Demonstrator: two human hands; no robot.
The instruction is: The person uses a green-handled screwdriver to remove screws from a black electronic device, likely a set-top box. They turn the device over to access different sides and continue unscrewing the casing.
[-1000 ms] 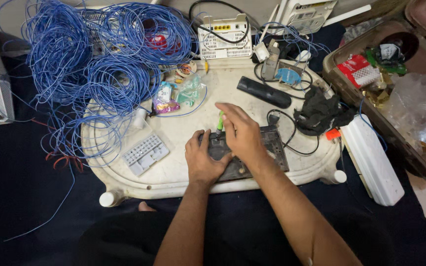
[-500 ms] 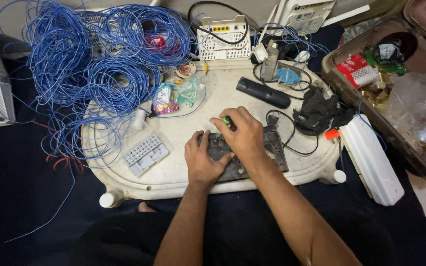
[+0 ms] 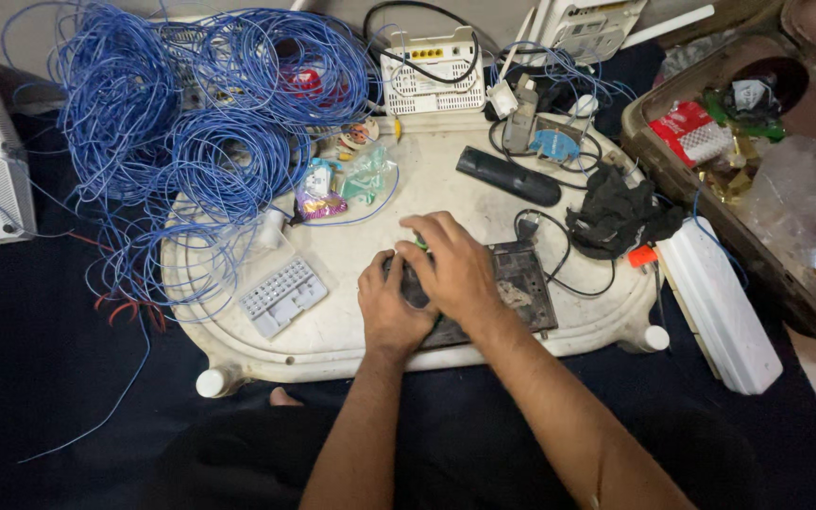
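Both hands sit close together over the middle of the white tray (image 3: 332,331). My left hand (image 3: 391,307) is curled around a small dark object (image 3: 414,288) and my right hand (image 3: 455,274) lies over the top of it, fingers bent and closed on a small green-tipped tool (image 3: 420,245) that shows just past the knuckles. What that dark object is, I cannot tell; most of it is covered. It rests on the left end of a flat dark circuit board (image 3: 519,283), scuffed and dusty, which lies on the tray near its front edge. Both forearms come up from the bottom, the right one crossing at a slant.

Left of the hands lies a pale grey keypad part (image 3: 281,296). Beyond them are a black remote (image 3: 507,176), a crumpled black cloth (image 3: 620,215) and a thin black cable (image 3: 559,247) looping from the board. Big coils of blue wire (image 3: 191,132) spill over the tray's left side. A white router (image 3: 432,76) stands at the far edge, and an open brown case (image 3: 776,189) of odds and ends sits to the right, with a long white box (image 3: 715,302) beside it.
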